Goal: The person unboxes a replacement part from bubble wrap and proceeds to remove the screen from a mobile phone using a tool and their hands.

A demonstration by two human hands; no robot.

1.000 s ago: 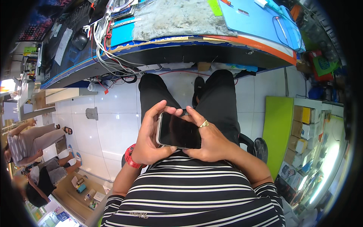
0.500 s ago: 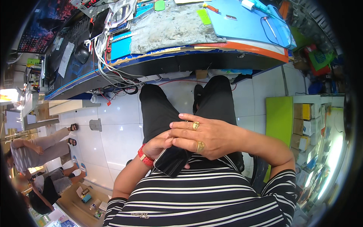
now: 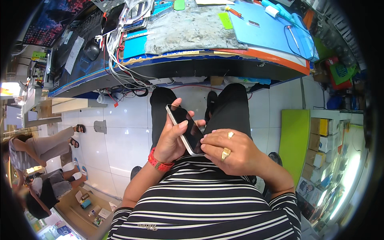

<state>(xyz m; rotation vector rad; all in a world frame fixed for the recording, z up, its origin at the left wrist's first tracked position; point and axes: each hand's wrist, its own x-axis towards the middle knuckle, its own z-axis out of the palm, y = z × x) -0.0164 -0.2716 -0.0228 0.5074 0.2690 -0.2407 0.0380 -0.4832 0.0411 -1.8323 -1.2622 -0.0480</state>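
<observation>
Over my lap, my left hand [image 3: 169,143] holds a smartphone [image 3: 193,137] with a dark screen and a silver edge. The thumb lies over the phone's near-left side, and fingertips show past its far edge. The phone is tilted, its lower end pointing toward my belly. My right hand [image 3: 236,155], with two gold rings, has its fingers bent together at the phone's lower right corner, touching it. The thumb of that hand is hidden. A red watch strap [image 3: 159,161] circles my left wrist.
Ahead stands a workbench with a grey stained mat [image 3: 188,30], a blue mat [image 3: 260,32] and a tangle of white cables [image 3: 114,60] hanging off its edge. A black mouse [image 3: 92,50] lies to the left. Two people [image 3: 44,152] are at the left; a green panel [image 3: 295,144] stands right.
The phone has swung up from under my right hand and now lies in my left palm, screen showing. My right hand has shifted right and down to its lower corner.
</observation>
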